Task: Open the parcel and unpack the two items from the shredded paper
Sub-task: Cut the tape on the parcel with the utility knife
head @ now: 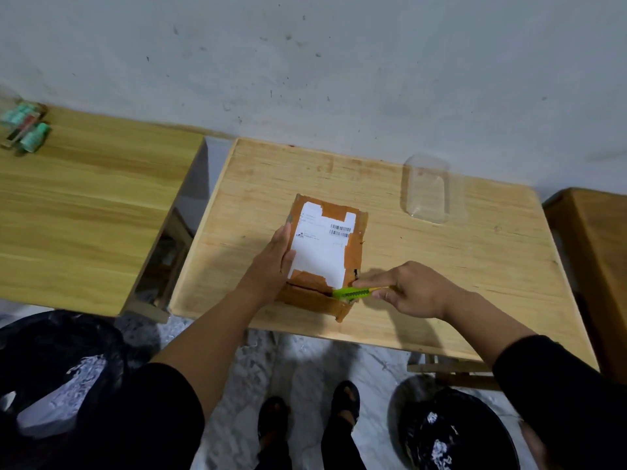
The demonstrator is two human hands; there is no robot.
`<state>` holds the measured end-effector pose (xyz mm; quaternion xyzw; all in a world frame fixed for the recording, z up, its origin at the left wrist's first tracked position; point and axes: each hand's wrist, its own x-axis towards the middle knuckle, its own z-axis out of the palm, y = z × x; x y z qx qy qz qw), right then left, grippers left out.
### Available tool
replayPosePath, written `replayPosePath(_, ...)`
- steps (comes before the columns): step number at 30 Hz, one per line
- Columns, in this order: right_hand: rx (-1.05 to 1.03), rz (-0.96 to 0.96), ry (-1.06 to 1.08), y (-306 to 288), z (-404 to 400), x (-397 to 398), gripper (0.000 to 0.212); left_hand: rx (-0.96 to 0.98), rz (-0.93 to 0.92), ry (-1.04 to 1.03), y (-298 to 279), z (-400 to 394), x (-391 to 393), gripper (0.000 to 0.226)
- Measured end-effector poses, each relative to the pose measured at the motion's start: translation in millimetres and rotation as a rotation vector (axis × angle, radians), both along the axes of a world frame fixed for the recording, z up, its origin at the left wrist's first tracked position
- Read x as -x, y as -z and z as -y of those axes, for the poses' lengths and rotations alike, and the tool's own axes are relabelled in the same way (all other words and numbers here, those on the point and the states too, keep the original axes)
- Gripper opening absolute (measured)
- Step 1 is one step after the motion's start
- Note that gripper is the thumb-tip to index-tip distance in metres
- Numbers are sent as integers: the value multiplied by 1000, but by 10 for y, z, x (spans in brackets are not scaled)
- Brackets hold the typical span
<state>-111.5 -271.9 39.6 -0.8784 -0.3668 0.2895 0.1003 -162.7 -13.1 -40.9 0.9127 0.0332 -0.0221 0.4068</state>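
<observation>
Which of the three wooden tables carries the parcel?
The middle table. The parcel lies on it, beside a clear plastic tray. The table on the left holds only small green items; the right one shows nothing.

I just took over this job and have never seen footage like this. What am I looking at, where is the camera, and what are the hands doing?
There is no machine: a person wears a head camera looking down at their own hands. On the wooden table lies a taped cardboard parcel. The left hand rests on its left edge, steadying it. The right hand holds a green utility knife at the parcel's near edge. A clear plastic container sits farther back.
</observation>
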Motion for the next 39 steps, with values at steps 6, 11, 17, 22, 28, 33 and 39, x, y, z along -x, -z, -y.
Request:
replayPosePath(6,-335,-13,544,-87,213,48,31,-28,8,12,-1,18,-5,55)
replayPosePath(11,-476,-101,1050,188,107,64,29,-31,0,-37,29,71,-28,53)
replayPosePath(17,-516,-118,1149,285,-60,133,29,-47,19,-94,90,136,-33,54)
replayPosePath(22,-525,-123,1175,265,-89,184,28,-51,30,-105,118,143,-28,54)
replayPosePath(28,-449,-55,1146,177,-232,202,32,-56,24,-109,121,148,-28,55)
replayPosePath(33,-368,-67,1094,57,-258,212,32,-40,8,-167,96,204,-31,53)
replayPosePath(39,-285,-125,1042,-92,-204,337,31,-46,-1,-215,77,237,-32,52)
